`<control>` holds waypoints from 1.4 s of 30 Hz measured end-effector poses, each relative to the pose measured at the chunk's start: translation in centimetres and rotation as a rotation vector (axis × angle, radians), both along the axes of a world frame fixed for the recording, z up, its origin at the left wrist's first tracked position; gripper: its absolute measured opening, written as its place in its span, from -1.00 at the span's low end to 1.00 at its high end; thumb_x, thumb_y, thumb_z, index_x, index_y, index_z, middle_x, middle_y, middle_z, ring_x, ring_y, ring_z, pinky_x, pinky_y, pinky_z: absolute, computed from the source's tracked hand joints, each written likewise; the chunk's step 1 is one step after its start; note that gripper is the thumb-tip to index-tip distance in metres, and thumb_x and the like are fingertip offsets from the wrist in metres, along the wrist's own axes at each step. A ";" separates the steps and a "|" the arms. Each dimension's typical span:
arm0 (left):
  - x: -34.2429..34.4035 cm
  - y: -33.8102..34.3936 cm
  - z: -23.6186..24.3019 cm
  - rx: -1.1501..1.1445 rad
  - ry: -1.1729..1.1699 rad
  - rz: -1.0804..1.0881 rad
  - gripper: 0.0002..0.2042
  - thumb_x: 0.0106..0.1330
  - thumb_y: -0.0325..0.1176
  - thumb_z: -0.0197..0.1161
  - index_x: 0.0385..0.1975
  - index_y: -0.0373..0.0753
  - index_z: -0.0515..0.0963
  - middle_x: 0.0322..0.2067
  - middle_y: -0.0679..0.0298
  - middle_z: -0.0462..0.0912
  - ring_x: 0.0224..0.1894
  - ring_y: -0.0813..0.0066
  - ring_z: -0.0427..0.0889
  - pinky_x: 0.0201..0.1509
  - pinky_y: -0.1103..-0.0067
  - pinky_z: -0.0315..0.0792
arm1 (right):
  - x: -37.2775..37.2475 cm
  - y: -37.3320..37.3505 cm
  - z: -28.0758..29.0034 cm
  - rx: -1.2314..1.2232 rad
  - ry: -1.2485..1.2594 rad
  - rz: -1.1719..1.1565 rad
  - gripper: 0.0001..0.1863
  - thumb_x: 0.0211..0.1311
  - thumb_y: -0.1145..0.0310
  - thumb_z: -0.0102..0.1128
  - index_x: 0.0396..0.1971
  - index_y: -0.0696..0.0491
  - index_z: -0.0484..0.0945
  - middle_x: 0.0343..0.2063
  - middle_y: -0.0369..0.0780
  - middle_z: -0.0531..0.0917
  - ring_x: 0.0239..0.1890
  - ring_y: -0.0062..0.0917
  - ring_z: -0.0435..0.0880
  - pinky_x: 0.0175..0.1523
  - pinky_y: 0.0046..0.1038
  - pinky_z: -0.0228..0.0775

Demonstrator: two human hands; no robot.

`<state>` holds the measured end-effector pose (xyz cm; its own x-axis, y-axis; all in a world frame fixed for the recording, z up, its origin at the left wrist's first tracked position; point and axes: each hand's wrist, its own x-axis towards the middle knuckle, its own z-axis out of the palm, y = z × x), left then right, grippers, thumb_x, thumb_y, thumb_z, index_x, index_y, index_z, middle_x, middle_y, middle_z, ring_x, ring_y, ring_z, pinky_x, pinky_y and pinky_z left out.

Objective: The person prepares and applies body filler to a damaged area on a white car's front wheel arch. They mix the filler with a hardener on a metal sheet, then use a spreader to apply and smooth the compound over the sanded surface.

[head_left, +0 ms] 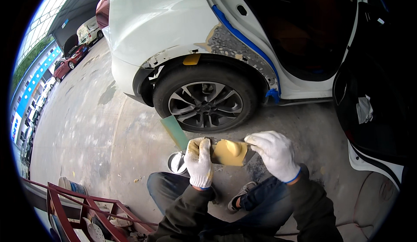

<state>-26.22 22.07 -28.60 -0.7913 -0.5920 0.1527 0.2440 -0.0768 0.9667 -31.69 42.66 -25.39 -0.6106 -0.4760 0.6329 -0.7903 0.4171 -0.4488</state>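
Observation:
My left hand (199,163), in a white knit glove stained with putty, is closed with its thumb on the near end of a flat dark spreader plate (249,156). A thick mound of yellow body filler (230,152) covers the plate's middle. My right hand (274,154), also gloved, pinches at the plate's right end; a thin tool there could be hidden by the fingers. A green translucent spreader sheet (173,131) reaches down to my left fingers; whether they grip it I cannot tell. Beside that hand, an open round can (177,162) holds whitish material.
Ahead stands a white car (152,20), its rear wheel (205,105) facing me. Grey sanded filler (232,44) and blue masking tape (243,38) border the arch. An orange-yellow block (191,59) sits above the tyre. A red metal rack (82,207) stands lower left, the open door (373,155) right.

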 end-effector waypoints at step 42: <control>0.2 -2.0 -1.5 -0.029 0.046 0.143 -0.87 0.42 -0.38 0.19 -0.27 -0.31 0.49 -0.45 0.45 0.50 -0.42 0.77 0.37 -0.30 0.78 0.30 | -0.6 0.5 1.0 -0.235 -0.269 -0.069 -0.83 0.21 0.50 0.25 -0.20 0.10 0.68 -0.34 -0.28 0.69 -0.31 -0.59 0.62 -0.16 -0.53 0.48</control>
<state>-25.98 20.05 -30.14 -0.6912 -0.6927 0.2057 0.2947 -0.0103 0.9555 -32.28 43.15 -24.43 -0.7961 -0.2886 0.5319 -0.6041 0.3265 -0.7270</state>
